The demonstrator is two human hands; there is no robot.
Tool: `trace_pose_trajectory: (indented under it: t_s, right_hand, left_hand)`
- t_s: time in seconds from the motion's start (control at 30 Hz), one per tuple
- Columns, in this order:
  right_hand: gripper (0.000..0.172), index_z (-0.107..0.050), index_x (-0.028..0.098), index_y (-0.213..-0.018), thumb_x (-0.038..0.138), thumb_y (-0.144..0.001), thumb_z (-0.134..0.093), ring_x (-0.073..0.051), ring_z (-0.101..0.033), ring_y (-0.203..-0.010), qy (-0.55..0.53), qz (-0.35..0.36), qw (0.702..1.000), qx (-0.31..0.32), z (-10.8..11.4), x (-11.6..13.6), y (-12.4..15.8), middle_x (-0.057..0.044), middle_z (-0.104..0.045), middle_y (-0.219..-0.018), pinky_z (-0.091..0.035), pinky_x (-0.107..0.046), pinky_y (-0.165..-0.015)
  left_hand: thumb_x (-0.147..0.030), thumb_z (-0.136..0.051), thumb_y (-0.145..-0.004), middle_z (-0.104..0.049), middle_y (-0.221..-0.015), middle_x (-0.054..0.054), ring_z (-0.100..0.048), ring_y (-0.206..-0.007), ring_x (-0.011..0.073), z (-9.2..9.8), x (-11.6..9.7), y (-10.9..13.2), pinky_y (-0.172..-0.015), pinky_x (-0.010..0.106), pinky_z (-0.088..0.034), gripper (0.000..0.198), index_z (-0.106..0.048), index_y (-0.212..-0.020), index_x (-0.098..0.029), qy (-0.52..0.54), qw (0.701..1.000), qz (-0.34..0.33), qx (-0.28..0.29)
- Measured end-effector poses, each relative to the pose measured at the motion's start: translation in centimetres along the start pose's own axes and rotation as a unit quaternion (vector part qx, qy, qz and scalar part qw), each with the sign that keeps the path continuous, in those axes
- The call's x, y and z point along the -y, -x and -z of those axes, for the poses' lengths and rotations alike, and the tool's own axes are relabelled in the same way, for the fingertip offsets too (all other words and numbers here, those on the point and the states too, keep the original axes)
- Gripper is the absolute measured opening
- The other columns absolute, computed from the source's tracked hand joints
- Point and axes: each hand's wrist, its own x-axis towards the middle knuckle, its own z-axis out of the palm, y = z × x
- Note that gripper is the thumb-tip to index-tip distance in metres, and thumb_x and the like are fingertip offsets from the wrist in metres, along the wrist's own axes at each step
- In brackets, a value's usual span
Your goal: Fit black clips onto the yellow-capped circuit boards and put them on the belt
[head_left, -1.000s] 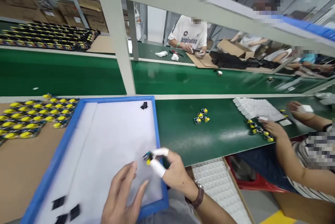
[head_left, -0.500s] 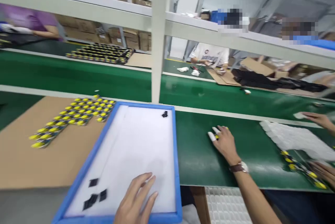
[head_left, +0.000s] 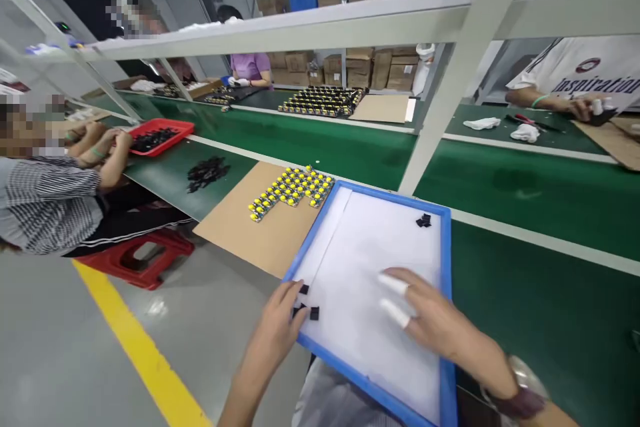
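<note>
A blue-rimmed tray with a white bottom [head_left: 370,254] lies in front of me. My left hand [head_left: 277,320] is at its left edge, thumb and forefinger apart, beside a few small black pieces [head_left: 315,313]. Its fingers partly cover some of them. Over the middle of the tray hovers my right hand [head_left: 425,310], slightly blurred, with white finger covers on two stretched fingers. I see nothing held in it. More black pieces [head_left: 424,220] lie together in the tray's far right corner.
Left of the tray, yellow-topped parts [head_left: 290,190] stand in rows on a cardboard sheet [head_left: 235,220]. Farther left are a black pile [head_left: 207,172], a red bin [head_left: 160,137] and a seated person. A shelf post [head_left: 450,80] rises behind the tray. Two people sit across the green bench.
My view has swung left. My right hand has come from the green bench to above the tray, and my left hand has moved to the black pieces at the tray's left edge.
</note>
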Motion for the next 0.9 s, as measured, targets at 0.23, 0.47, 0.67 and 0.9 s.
trace_pose_trajectory:
  t_s: [0.23,0.47,0.67,0.9]
  right_hand:
    - [0.013,-0.071,0.012,-0.087,0.012,-0.079,-0.061,-0.031,-0.064,-0.095,0.051,0.084,0.966,0.239,-9.3,7.1,-8.2,-0.017,-0.067,-0.105,-0.055,-0.043,-0.087]
    - [0.025,-0.065,0.016,-0.085,0.001,-0.068,-0.054,-0.026,-0.061,-0.095,0.004,-0.019,0.971,0.24,-9.7,5.9,-7.7,-0.011,-0.065,-0.103,-0.048,-0.035,-0.087]
    - [0.02,-0.065,0.022,-0.106,0.017,-0.093,-0.05,-0.023,-0.062,-0.103,-0.146,-0.071,0.966,0.199,-7.0,4.4,-6.9,-0.008,-0.062,-0.114,-0.047,-0.031,-0.095]
    - [0.018,-0.066,0.024,-0.102,0.018,-0.09,-0.055,-0.019,-0.063,-0.09,-0.194,-0.118,0.95,0.212,-7.4,4.2,-7.7,-0.003,-0.06,-0.104,-0.049,-0.027,-0.088]
  left_hand:
    - [-0.034,-0.062,-0.094,-0.071,-0.121,0.009,-0.074,-0.089,0.0201,2.4,2.6,-3.9,-0.082,0.034,-0.063,0.033,-0.065,-0.126,-0.026,0.024,0.999,0.023,0.008]
    - [-0.033,-0.067,-0.09,-0.063,-0.133,0.014,-0.061,-0.122,0.0303,1.2,12.0,-12.6,-0.105,0.046,-0.05,0.038,-0.065,-0.125,-0.019,-0.02,0.994,0.098,-0.041]
    - [-0.035,-0.064,-0.095,-0.059,-0.135,0.011,-0.062,-0.117,0.0277,1.0,17.6,-19.1,-0.097,0.052,-0.053,0.04,-0.058,-0.131,-0.018,-0.024,0.981,0.178,-0.071]
    - [-0.035,-0.064,-0.096,-0.063,-0.128,0.011,-0.066,-0.109,0.0248,0.7,19.6,-21.0,-0.091,0.047,-0.057,0.036,-0.06,-0.127,-0.017,0.068,0.966,0.237,-0.08]
